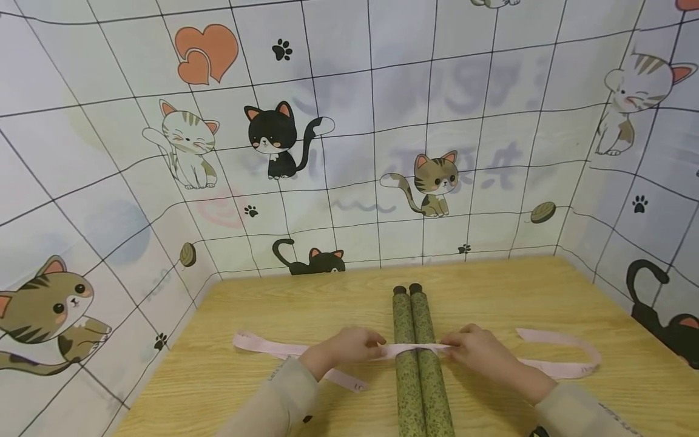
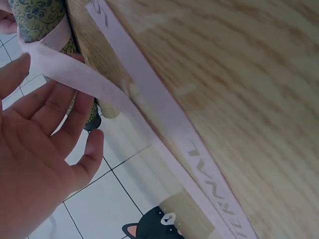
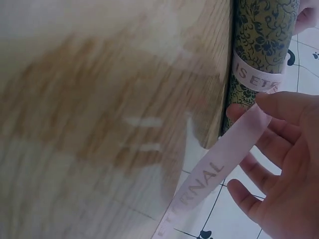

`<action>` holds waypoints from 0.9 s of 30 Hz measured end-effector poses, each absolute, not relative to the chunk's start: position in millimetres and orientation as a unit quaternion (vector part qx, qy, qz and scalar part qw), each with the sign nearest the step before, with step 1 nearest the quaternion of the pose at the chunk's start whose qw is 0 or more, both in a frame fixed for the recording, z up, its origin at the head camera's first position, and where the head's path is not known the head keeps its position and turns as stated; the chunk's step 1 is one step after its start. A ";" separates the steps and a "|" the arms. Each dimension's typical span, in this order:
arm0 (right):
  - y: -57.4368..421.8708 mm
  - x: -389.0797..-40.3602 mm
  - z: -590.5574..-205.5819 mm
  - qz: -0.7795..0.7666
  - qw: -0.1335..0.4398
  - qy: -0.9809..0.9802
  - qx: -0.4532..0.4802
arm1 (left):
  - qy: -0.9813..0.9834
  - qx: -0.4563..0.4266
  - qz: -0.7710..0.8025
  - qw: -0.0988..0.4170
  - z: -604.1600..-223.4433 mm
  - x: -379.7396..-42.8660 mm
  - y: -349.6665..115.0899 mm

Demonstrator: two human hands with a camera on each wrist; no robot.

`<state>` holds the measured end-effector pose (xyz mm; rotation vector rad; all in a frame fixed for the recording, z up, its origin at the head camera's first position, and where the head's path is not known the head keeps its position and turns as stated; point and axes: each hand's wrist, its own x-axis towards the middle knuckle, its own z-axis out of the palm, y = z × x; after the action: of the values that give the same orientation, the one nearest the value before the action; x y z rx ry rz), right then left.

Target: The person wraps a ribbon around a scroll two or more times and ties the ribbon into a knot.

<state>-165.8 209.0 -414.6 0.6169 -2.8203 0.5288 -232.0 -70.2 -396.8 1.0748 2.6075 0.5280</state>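
Observation:
Two green scrolls [image 1: 406, 388] with a dark floral pattern and dark end knobs lie side by side, pointing away from me. A pale pink ribbon [image 1: 406, 348] with printed lettering is wrapped round both and crosses over their top. To the left of the scrolls my left hand [image 1: 351, 348] holds one side of the ribbon [image 2: 75, 74] between thumb and fingers, its little finger free. On the other side my right hand [image 3: 286, 149] pinches the ribbon [image 3: 212, 172] close beside the patterned roll [image 3: 266, 35]. The stretch between the hands looks taut.
The ribbon's loose tails, a left one [image 1: 262, 345] and a curved right one [image 1: 562, 367], trail over the wooden table [image 1: 327, 303]. A white gridded sheet with cartoon cats [image 1: 273, 142] rises behind the table and at both sides.

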 end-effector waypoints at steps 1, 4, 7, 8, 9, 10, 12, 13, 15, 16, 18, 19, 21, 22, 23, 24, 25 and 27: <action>208.4 -165.8 -414.0 0.188 0.098 -0.956 0.202 | 0.894 0.371 0.200 0.154 -396.6 -232.1 -71.7; 207.8 -165.6 -411.6 0.222 0.071 -0.956 0.176 | 0.875 0.370 0.247 0.191 -392.5 -233.0 -79.4; 209.3 -165.6 -409.5 0.234 0.054 -0.957 0.164 | 0.858 0.367 0.288 0.218 -385.1 -235.7 -88.6; 209.9 -165.4 -409.1 0.233 0.054 -0.957 0.165 | 0.852 0.366 0.302 0.223 -382.6 -236.5 -91.4; 210.5 -165.2 -408.8 0.232 0.055 -0.957 0.166 | 0.846 0.365 0.316 0.227 -380.0 -237.2 -93.7; 211.1 -165.2 -408.8 0.229 0.058 -0.957 0.169 | 0.840 0.364 0.329 0.231 -377.9 -237.6 -95.4; 212.4 -165.3 -409.4 0.222 0.070 -0.956 0.181 | 0.826 0.358 0.362 0.242 -375.0 -237.6 -97.4; 213.0 -165.4 -409.9 0.219 0.075 -0.955 0.187 | 0.818 0.356 0.379 0.245 -373.8 -237.1 -97.5; 213.5 -165.3 -410.6 0.217 0.081 -0.953 0.194 | 0.802 0.349 0.416 0.250 -370.2 -235.1 -96.3; 213.7 -165.5 -411.0 0.216 0.084 -0.953 0.196 | 0.792 0.347 0.434 0.251 -368.2 -234.1 -95.2; 213.9 -165.2 -410.7 0.218 0.082 -0.953 0.196 | 0.775 0.342 0.471 0.248 -363.3 -232.0 -92.8; 214.0 -165.2 -410.2 0.223 0.077 -0.952 0.194 | 0.767 0.341 0.486 0.244 -360.2 -230.8 -91.3; 214.3 -164.7 -409.2 0.233 0.066 -0.951 0.190 | 0.749 0.339 0.518 0.237 -354.0 -229.0 -87.8; 214.6 -164.7 -408.7 0.244 0.057 -0.949 0.190 | 0.738 0.338 0.534 0.235 -351.0 -228.0 -86.1; 215.0 -164.6 -408.2 0.255 0.048 -0.947 0.192 | 0.729 0.335 0.550 0.231 -348.2 -227.2 -84.1; 215.3 -164.6 -407.9 0.268 0.038 -0.943 0.193 | 0.718 0.336 0.566 0.227 -345.4 -226.4 -81.7; 215.5 -164.4 -407.6 0.281 0.027 -0.940 0.193 | 0.707 0.335 0.581 0.224 -342.9 -225.4 -79.5; 215.9 -164.3 -407.6 0.304 0.006 -0.933 0.191 | 0.686 0.330 0.611 0.216 -339.1 -223.0 -74.6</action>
<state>-164.3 215.9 -407.6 0.5961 -2.9205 0.9508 -223.0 -74.6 -339.1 0.9159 1.9014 1.6950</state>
